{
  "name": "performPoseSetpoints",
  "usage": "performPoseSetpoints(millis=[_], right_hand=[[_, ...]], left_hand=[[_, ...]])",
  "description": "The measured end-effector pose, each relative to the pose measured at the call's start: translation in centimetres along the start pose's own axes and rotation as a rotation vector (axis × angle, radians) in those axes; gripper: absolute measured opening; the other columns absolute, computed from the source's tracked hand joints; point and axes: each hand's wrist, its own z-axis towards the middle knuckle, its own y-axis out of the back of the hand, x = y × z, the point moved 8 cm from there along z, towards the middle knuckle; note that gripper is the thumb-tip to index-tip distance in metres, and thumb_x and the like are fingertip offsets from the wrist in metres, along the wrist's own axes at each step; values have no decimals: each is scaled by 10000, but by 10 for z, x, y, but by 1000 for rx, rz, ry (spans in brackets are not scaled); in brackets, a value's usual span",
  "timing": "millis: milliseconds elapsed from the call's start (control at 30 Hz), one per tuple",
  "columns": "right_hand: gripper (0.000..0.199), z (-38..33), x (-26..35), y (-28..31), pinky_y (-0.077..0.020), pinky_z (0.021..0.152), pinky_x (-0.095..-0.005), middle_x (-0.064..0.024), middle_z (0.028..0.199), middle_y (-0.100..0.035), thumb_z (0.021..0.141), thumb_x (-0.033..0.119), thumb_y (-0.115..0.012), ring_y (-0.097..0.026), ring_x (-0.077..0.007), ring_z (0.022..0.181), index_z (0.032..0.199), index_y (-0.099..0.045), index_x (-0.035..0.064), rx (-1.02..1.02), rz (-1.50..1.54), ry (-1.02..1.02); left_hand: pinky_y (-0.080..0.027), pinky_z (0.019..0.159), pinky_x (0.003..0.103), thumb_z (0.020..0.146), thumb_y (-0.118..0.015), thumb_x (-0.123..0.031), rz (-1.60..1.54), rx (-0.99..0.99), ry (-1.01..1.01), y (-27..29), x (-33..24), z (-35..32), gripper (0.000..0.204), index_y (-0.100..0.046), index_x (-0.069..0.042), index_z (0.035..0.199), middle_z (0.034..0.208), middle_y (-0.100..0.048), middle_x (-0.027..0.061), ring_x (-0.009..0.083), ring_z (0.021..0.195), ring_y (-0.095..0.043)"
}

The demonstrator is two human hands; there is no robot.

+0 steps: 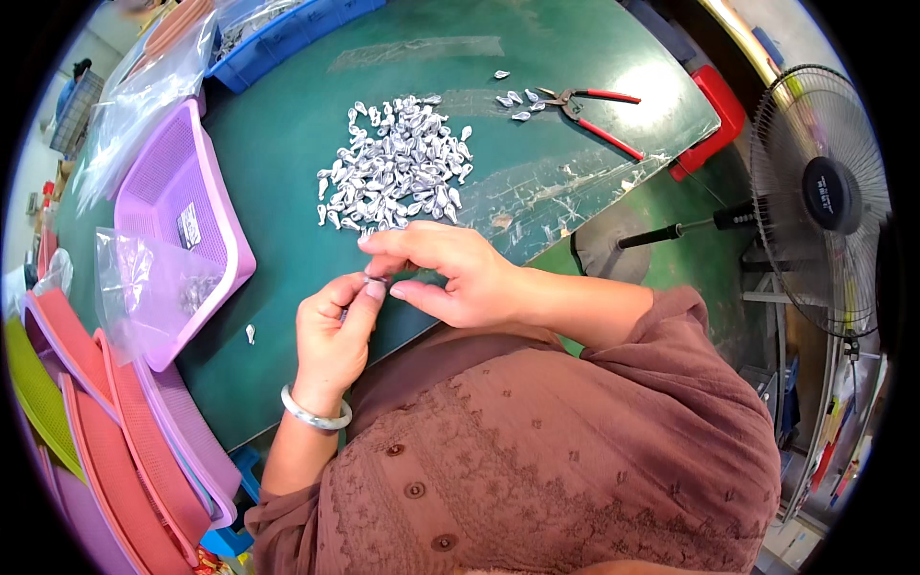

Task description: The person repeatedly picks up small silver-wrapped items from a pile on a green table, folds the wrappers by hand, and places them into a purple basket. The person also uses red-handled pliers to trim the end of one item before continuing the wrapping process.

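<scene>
Steadiness should help most: left grip (331, 337) pinches a small grey piece (380, 280), right grip (470, 278) half-open just beside it.

Two hands (331, 340), one bracelet (314, 420), three buttons (414, 490), one fan (830, 195), one blue bin (287, 43) and one pair of pliers (569, 103) appear, with six pieces (521, 116) near the pliers, one piece (251, 333) alone at left and a heap (398, 165) too dense to count.
</scene>
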Motion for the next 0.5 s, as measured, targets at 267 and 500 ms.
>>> performPoseSetpoints(millis=[267, 500], right_hand=[[497, -3, -18, 34, -471, 718, -275, -82, 910, -609, 725, -84, -601, -589, -166, 808, 1190, -479, 39, -45, 99, -83], [496, -5, -34, 63, -447, 727, -246, -34, 849, -566, 736, -111, -538, -543, -107, 794, 1206, -461, 28, -90, 224, -204]], left_hand=[[-295, 429, 176, 896, -501, -194, -151, 252, 187, -42, 0, 27, 204, -585, -12, 858, 557, -456, -26, 36, 475, -370], [-302, 440, 163, 896, -501, -192, -271, 307, 334, -61, 4, 38, 251, -586, 8, 1021, 581, -462, -37, 23, 496, -371]])
